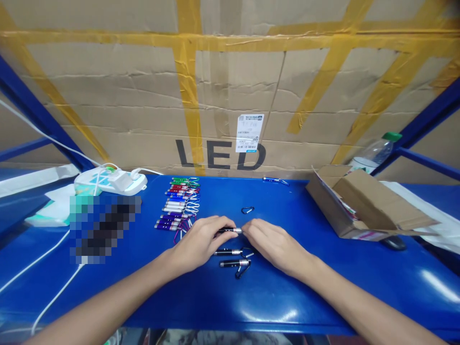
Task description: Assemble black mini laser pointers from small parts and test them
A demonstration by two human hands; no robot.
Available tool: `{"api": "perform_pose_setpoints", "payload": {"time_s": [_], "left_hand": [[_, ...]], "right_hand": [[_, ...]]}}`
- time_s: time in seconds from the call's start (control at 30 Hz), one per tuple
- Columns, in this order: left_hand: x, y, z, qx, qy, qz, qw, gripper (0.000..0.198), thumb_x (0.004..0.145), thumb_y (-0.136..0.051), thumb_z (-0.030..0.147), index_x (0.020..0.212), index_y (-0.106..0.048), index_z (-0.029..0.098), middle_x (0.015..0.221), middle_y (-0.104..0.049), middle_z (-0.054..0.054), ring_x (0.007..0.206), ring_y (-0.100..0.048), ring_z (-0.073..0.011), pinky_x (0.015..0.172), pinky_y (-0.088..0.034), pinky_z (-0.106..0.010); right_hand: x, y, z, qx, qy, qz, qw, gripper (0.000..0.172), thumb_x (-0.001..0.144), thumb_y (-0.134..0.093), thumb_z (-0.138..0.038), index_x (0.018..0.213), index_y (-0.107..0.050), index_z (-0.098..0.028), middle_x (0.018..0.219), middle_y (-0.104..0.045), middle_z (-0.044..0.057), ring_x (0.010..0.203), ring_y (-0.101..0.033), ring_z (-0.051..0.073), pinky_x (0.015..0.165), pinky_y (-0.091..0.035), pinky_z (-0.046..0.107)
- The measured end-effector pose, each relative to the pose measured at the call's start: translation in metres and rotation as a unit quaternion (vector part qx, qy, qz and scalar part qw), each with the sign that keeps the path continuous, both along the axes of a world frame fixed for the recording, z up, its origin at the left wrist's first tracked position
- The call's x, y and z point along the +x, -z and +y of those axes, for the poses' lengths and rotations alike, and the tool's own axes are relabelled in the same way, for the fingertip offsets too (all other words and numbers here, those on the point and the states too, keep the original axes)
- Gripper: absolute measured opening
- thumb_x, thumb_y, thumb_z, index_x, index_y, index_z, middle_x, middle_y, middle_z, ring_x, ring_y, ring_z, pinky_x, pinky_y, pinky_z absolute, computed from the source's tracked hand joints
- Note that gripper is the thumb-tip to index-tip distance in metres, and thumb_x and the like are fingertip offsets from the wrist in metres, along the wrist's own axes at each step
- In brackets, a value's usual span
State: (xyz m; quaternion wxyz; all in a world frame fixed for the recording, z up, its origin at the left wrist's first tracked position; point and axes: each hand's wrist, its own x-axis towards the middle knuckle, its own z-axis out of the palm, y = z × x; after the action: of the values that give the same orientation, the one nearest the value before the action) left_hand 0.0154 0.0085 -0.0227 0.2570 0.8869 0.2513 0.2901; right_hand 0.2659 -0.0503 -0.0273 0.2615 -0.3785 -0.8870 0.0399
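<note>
My left hand (pixel 204 239) is closed around a small black penlight (pixel 227 230), whose silver end points right. At that silver end my right hand (pixel 269 242) has its fingers pinched together; what lies inside them is hidden. Just beyond the hands a loose black carabiner clip (pixel 247 210) rests on the blue table (pixel 287 297). Nearer to me lie two more black penlights, an upper one (pixel 228 252) partly beside my left fingers and a lower one (pixel 234 263), each with a black clip at its right end.
Left of my hands, green, red, blue, white and purple penlights (pixel 176 199) with clips lie in a column. A single blue penlight (pixel 275 180) is at the back. An open cardboard box (pixel 330 206) stands right, a bottle (pixel 377 151) behind it. Far left is a white power strip (pixel 136 184).
</note>
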Motion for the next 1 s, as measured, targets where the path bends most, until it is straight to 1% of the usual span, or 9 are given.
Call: {"api": "perform_pose_setpoints", "payload": {"time_s": [0.07,0.17,0.23,0.37,0.57,0.63,0.7,0.8,1.0], "left_hand": [[-0.001,0.000,0.000,0.032,0.007,0.002,0.999,0.017,0.111,-0.058,0.033,0.117,-0.069,0.020,0.106,-0.078,-0.003,0.095,-0.074,-0.0181,0.084,-0.055,-0.028],[-0.003,-0.002,-0.001,0.134,0.019,0.001,0.991,0.018,0.113,-0.054,0.029,0.117,-0.067,0.018,0.102,-0.077,-0.005,0.091,-0.072,-0.0186,0.082,-0.055,-0.029],[-0.004,-0.004,-0.001,0.219,0.023,0.006,0.976,0.018,0.113,-0.051,0.026,0.115,-0.066,0.016,0.096,-0.076,-0.006,0.086,-0.070,-0.0188,0.079,-0.054,-0.030],[-0.004,-0.006,0.000,0.357,0.033,0.016,0.933,0.016,0.112,-0.050,0.019,0.116,-0.065,0.014,0.094,-0.077,-0.008,0.080,-0.069,-0.0195,0.073,-0.054,-0.032],[-0.004,-0.014,-0.004,0.484,0.047,0.014,0.874,0.016,0.108,-0.051,0.008,0.115,-0.065,0.010,0.097,-0.079,-0.011,0.080,-0.070,-0.0204,0.073,-0.058,-0.034],[-0.003,-0.016,-0.006,0.507,0.051,0.014,0.860,0.014,0.106,-0.055,0.006,0.114,-0.066,0.010,0.099,-0.079,-0.011,0.080,-0.071,-0.0197,0.074,-0.058,-0.034],[-0.002,-0.015,-0.006,0.513,0.053,0.011,0.857,0.016,0.107,-0.055,0.006,0.116,-0.067,0.012,0.101,-0.079,-0.011,0.082,-0.071,-0.0191,0.074,-0.058,-0.033],[-0.001,-0.011,-0.004,0.470,0.044,-0.004,0.881,0.016,0.110,-0.051,0.011,0.118,-0.065,0.013,0.100,-0.079,-0.010,0.081,-0.071,-0.0190,0.073,-0.057,-0.033],[-0.001,-0.005,-0.004,0.235,0.013,-0.009,0.972,0.021,0.114,-0.051,0.030,0.113,-0.069,0.018,0.098,-0.078,-0.005,0.087,-0.072,-0.0171,0.080,-0.056,-0.029]], "right_hand": [[-0.002,-0.002,-0.001,-0.033,0.009,0.043,0.998,0.020,0.115,-0.042,-0.025,0.109,-0.061,-0.020,0.096,-0.069,0.007,0.084,-0.066,0.020,0.076,-0.051,0.031],[-0.007,-0.003,-0.002,-0.157,0.034,0.153,0.975,0.020,0.114,-0.048,-0.032,0.103,-0.060,-0.022,0.087,-0.069,0.002,0.075,-0.064,0.016,0.069,-0.050,0.027],[-0.010,-0.003,-0.001,-0.261,0.042,0.226,0.938,0.023,0.112,-0.053,-0.039,0.098,-0.060,-0.022,0.079,-0.068,0.000,0.067,-0.063,0.014,0.062,-0.050,0.026],[-0.014,-0.006,0.003,-0.425,0.028,0.347,0.835,0.036,0.100,-0.070,-0.054,0.093,-0.060,-0.020,0.075,-0.067,-0.001,0.056,-0.060,0.012,0.051,-0.050,0.024],[-0.012,-0.014,0.006,-0.543,-0.006,0.429,0.721,0.037,0.087,-0.086,-0.046,0.079,-0.063,-0.018,0.064,-0.063,-0.003,0.048,-0.053,0.008,0.043,-0.040,0.020],[-0.010,-0.013,0.008,-0.580,-0.021,0.445,0.682,0.036,0.085,-0.088,-0.041,0.077,-0.063,-0.017,0.064,-0.062,-0.003,0.047,-0.051,0.007,0.041,-0.037,0.019],[-0.008,-0.010,0.009,-0.602,-0.024,0.449,0.659,0.036,0.082,-0.091,-0.039,0.076,-0.063,-0.016,0.065,-0.062,-0.003,0.047,-0.050,0.006,0.041,-0.035,0.019],[-0.007,-0.005,0.011,-0.585,-0.029,0.454,0.671,0.039,0.083,-0.092,-0.044,0.080,-0.063,-0.016,0.067,-0.062,-0.003,0.049,-0.051,0.006,0.044,-0.038,0.019],[-0.011,0.002,0.011,-0.428,-0.015,0.415,0.803,0.045,0.090,-0.081,-0.060,0.096,-0.063,-0.019,0.074,-0.069,-0.001,0.060,-0.064,0.014,0.058,-0.054,0.027]]}}
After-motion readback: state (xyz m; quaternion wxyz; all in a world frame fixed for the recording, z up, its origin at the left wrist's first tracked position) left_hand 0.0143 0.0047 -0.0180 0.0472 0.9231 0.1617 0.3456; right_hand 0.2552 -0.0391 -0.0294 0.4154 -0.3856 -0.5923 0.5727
